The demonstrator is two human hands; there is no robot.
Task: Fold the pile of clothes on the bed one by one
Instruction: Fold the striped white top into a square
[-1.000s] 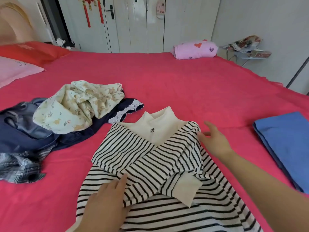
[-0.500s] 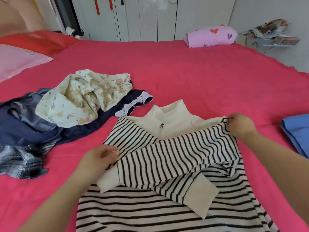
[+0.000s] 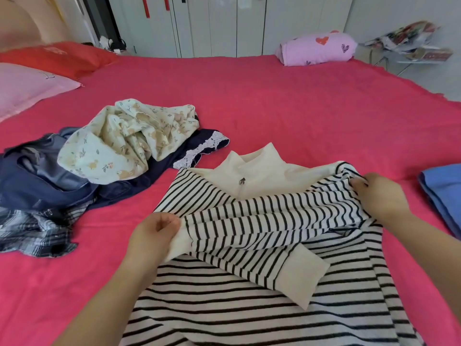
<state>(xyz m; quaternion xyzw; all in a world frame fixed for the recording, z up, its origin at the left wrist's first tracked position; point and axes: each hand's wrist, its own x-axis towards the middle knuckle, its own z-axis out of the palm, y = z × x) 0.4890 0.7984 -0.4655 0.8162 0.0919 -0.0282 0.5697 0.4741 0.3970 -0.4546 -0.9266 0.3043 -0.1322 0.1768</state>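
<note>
A black-and-white striped top [image 3: 252, 303] with a cream collar lies flat on the red bed [image 3: 274, 103] in front of me, both sleeves crossed over its chest. My left hand [image 3: 154, 236] pinches the cream cuff of the upper sleeve at the top's left side. My right hand [image 3: 381, 196] grips the same sleeve at the right shoulder. The sleeve is stretched between the two hands. To the left sits the unfolded pile: a floral cream garment [image 3: 124, 143] on dark blue clothes [image 3: 37, 186] and a plaid piece [image 3: 32, 231].
A folded blue garment [image 3: 444, 196] lies at the right edge of the bed. Pink [image 3: 27, 88] and red [image 3: 57, 56] pillows are at the far left, a pink rolled blanket [image 3: 316, 48] at the far side. White wardrobe doors stand behind.
Both hands took hold of the upper sleeve, left at the cuff and right at the shoulder, and drew it across the chest toward the left. The camera view shifted slightly left and down.
</note>
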